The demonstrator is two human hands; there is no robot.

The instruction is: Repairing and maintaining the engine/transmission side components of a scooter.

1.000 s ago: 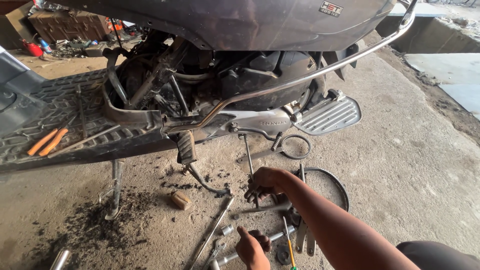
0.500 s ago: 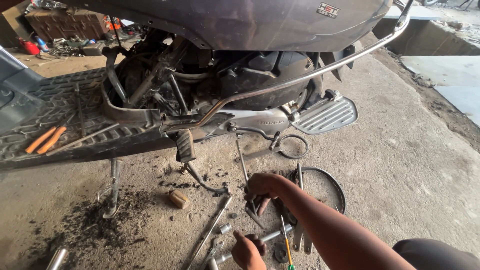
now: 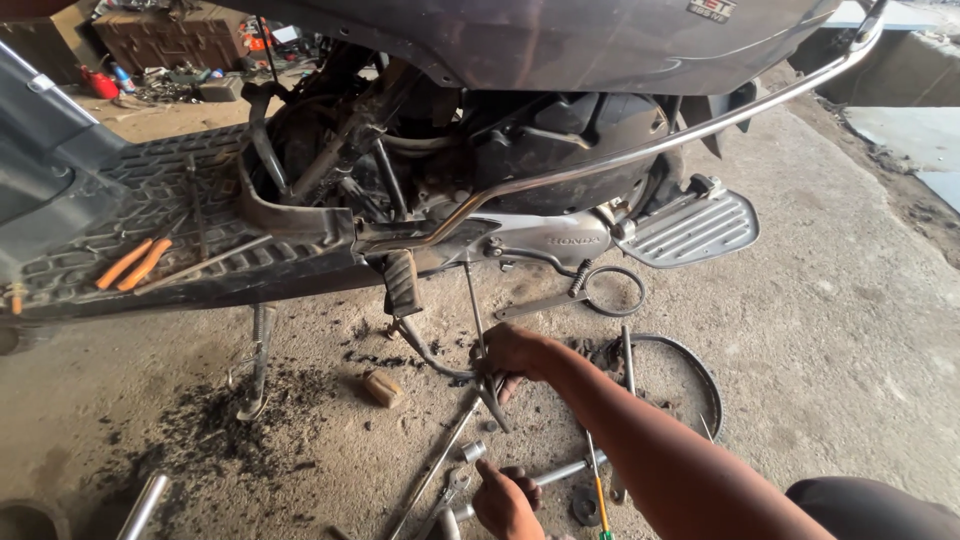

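Concrete workshop floor (image 3: 850, 330), stained with dark oily debris, lies under a grey scooter (image 3: 520, 40) raised on its centre stand (image 3: 255, 365). Right hand (image 3: 515, 352) is closed around a thin metal rod (image 3: 474, 310) that runs up toward the scooter's underside near the footrest (image 3: 693, 228); its fingers wrap the lower part of the rod just above the floor. Left hand (image 3: 503, 500) is low at the frame's bottom edge, fingers curled on a socket wrench handle (image 3: 560, 472) lying on the ground. Near it lie a small socket (image 3: 473, 451), a long steel bar (image 3: 435, 470) and a rubber ring (image 3: 690, 385). Orange-handled pliers (image 3: 135, 264) rest on the floorboard (image 3: 150, 200).
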